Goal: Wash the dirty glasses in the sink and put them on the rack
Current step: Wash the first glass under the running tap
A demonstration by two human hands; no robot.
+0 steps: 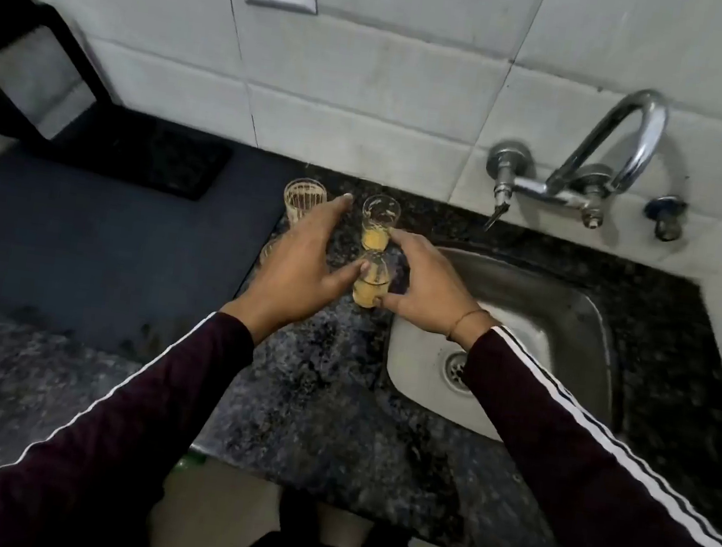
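From the head view I see both hands reaching over the dark speckled table [325, 405] toward a group of small glasses left of the sink [542, 304]. My right hand [428, 288] is at the nearest glass [369, 285], thumb low on its near side and fingers [404, 240] curved round its far side, so I judge it is gripping or about to grip; the frame is soft with motion, so I cannot be sure the grip is firm. My left hand [301, 261] has spread, mostly straight fingers; its thumb touches the same glass and holds nothing. A second glass [379, 223] with yellowish liquid stands just behind, and a gold-striped glass [303, 200] stands left of that, beside my left fingertips. The tap [590, 165] appears to be off and the basin holds no glass.

I judge this is the pick-up step, with washing not yet begun. Next I need a firm hold, a lift over the rim, and the residue poured out under the tap.
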